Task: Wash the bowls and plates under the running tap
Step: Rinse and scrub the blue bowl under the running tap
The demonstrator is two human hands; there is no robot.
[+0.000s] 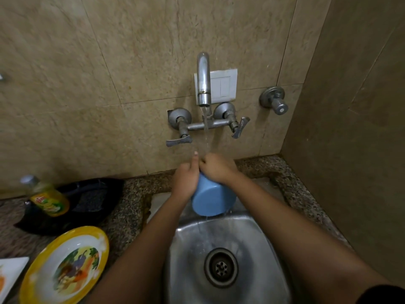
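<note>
Blue cup (209,199) — between both hands, under tap (203,84)

Tap (203,80) on wall above sink (258,233), plate (63,266) and bottle (47,197) on counter left

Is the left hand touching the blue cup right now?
Touching. The head view shows the left hand wrapped against the blue cup's side, with no gap.
</note>
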